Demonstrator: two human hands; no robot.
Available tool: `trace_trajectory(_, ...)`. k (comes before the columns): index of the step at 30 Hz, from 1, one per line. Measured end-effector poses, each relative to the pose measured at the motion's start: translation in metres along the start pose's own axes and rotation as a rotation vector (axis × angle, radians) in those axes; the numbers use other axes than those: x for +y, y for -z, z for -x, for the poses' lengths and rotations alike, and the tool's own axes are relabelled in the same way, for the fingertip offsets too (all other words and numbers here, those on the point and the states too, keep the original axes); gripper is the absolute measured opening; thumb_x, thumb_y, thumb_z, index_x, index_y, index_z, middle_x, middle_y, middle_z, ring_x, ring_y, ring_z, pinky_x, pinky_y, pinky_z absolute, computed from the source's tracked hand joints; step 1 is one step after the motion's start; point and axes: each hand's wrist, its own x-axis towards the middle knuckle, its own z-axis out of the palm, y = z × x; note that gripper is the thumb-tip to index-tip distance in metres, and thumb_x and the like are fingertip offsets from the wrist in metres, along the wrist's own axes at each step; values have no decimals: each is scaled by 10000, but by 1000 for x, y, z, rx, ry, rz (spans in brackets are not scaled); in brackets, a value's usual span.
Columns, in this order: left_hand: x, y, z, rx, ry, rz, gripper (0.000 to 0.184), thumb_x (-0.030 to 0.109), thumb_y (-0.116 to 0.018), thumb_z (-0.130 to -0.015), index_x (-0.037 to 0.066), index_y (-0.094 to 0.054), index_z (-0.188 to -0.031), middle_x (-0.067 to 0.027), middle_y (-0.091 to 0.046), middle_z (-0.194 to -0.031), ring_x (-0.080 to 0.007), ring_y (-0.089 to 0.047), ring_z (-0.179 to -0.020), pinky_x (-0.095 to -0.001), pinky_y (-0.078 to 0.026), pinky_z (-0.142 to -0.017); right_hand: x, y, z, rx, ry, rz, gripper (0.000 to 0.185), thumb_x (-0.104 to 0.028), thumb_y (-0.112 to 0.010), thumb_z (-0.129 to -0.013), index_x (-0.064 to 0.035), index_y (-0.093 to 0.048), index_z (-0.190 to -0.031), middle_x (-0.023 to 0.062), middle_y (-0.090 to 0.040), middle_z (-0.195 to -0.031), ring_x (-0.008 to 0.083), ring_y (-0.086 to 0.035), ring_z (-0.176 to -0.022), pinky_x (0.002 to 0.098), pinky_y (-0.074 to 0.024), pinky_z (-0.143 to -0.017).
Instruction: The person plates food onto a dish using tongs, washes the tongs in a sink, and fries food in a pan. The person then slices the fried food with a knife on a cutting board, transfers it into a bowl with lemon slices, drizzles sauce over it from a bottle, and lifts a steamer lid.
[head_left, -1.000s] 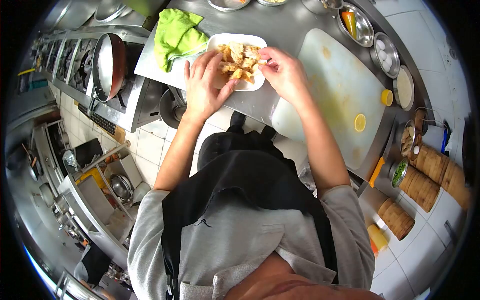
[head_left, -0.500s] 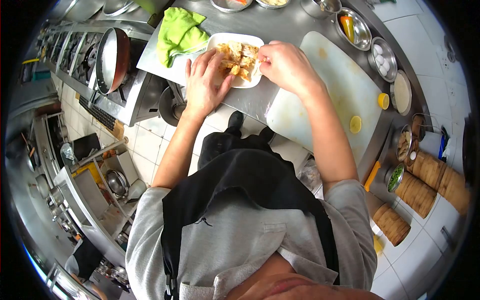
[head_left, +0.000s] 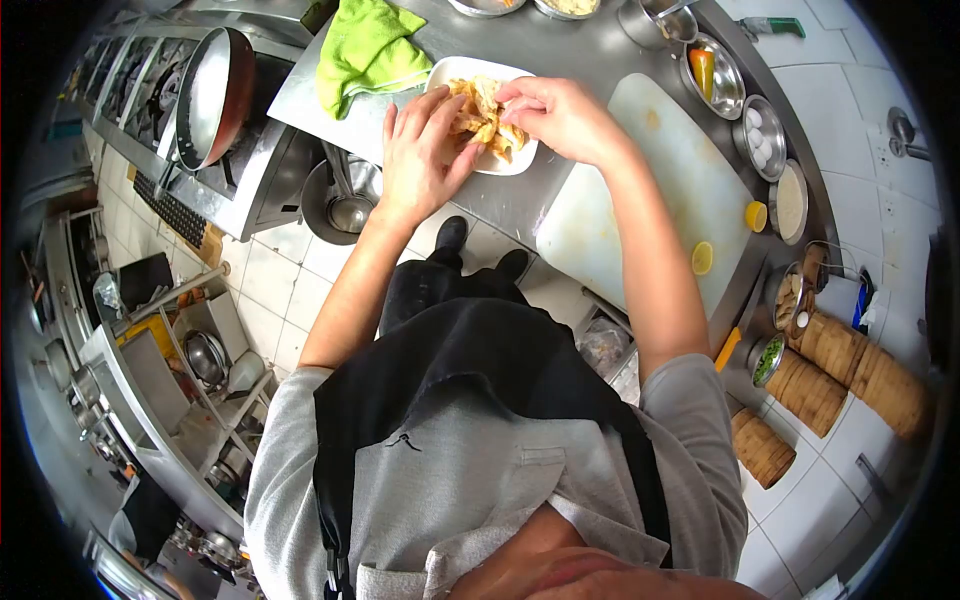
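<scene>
A white rectangular dish (head_left: 512, 166) sits on the steel counter, holding yellow-orange shredded meat (head_left: 484, 118) that looks like cooked chicken. My left hand (head_left: 425, 150) reaches in over the dish's left side, its fingertips and thumb curved around pieces of the meat. From the right, my right hand (head_left: 562, 115) pinches meat between thumb and fingers at the far right part of the pile. The fingertips of both hands partly hide the food.
A crumpled green cloth (head_left: 365, 55) lies left of the dish. To the right is a white cutting board (head_left: 640, 210) with lemon halves (head_left: 702, 258) near it. Bowls with eggs (head_left: 760, 140) and peppers (head_left: 702, 75) line the counter edge. A frying pan (head_left: 215, 95) stands on the stove.
My right hand has moved inward from the dish's right rim onto the meat. The left fingers have curled in closer. The view has shifted slightly.
</scene>
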Motion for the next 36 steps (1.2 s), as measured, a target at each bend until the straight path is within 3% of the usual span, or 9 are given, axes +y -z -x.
trace_trajectory(4,1,0,-2,32,28,40,661,352,-793,-822,151,-567,-1409,-101,-529,-1458,-333,-480,-1368,-641,-267,-1167,4,-10,5,44,31,69,290,-159,-638,-951,-63,-704,-1216,121,-771,-1006,220,-732,-869,350,-561,-820)
trace_trajectory(7,3,2,-3,49,32,37,642,334,-796,-823,146,-575,-1395,-95,-531,-1455,-326,-484,-1365,-643,-272,-1164,0,-12,10,83,0,-56,296,-138,-616,-968,-51,-694,-1240,129,-774,-1040,214,-744,-922,337,-562,-842)
trace_trajectory(9,2,5,-4,41,-26,-31,613,314,-796,-830,158,-590,-1386,-96,-540,-1450,-324,-490,-1366,-628,-278,-1168,3,-13,13,43,-43,-87,309,-44,-564,-1005,23,-639,-1298,113,-751,-1126,152,-703,-1076,278,-546,-892)
trace_trajectory(16,3,19,-15,-85,-164,-139,491,260,-787,-836,245,-671,-1313,-84,-544,-1452,-313,-482,-1383,-601,-278,-1184,3,-17,18,69,-29,-117,310,-45,-557,-1007,20,-640,-1299,110,-751,-1134,143,-700,-1079,273,-546,-861)
trace_trajectory(25,7,14,-12,-75,-133,-108,558,317,-800,-814,222,-641,-1341,-61,-535,-1443,-299,-463,-1385,-619,-269,-1178,1,-9,31,130,-9,-159,321,-104,-594,-1013,-31,-648,-1320,81,-737,-1146,122,-678,-970,276,-544,-787)
trace_trajectory(27,9,17,-13,-93,-126,-110,578,323,-814,-806,210,-639,-1345,-75,-535,-1450,-308,-471,-1384,-606,-267,-1180,4,0,48,232,8,-121,291,-155,-632,-986,-58,-687,-1255,113,-763,-1043,141,-668,-804,293,-546,-769)
trace_trajectory(28,11,18,-14,-101,-115,-108,598,330,-827,-798,198,-637,-1349,-89,-536,-1457,-318,-478,-1382,-593,-266,-1182,3,6,61,253,-13,-157,306,-162,-648,-981,-65,-683,-1269,91,-756,-1049,108,-627,-770,282,-530,-717)
trace_trajectory(36,20,18,-6,11,-181,-164,616,355,-893,-721,151,-628,-1239,-78,-578,-1306,-309,-526,-1291,-601,-282,-1157,53,33,153,422,-91,-358,319,-116,-680,-960,-75,-680,-1277,24,-730,-1068,72,-589,-757,239,-504,-681)
